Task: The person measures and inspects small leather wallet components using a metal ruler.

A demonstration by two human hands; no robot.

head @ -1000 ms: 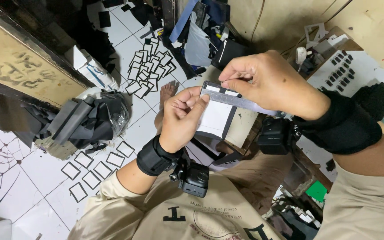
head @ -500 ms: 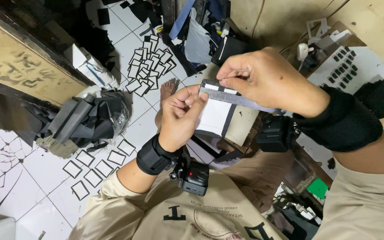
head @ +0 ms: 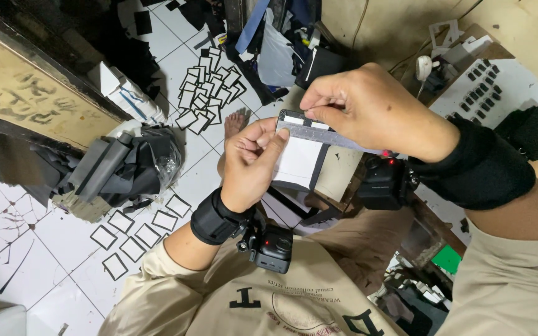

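My left hand [head: 251, 163] pinches the left edge of a white rectangular panel with a dark border [head: 300, 163], held up in front of my chest. My right hand [head: 368, 109] presses a grey strip [head: 337, 135] along the panel's top edge, thumb and fingers closed on the strip's left end. The strip runs right under my right wrist. Both wrists wear black bands with small cameras [head: 272, 246] hanging below them. My bare foot [head: 235, 124] shows on the floor beyond the panel.
Several black-bordered white rectangles [head: 210, 93] lie scattered on the white tiled floor, more at lower left [head: 138, 236]. A bag of dark offcuts [head: 129, 165] sits left. A white board with black pieces [head: 487, 87] lies at right. A wooden plank [head: 26, 106] runs along upper left.
Both hands stay on the panel and strip. My right fingers have shifted slightly along the strip's left end; the panel sits a little lower.
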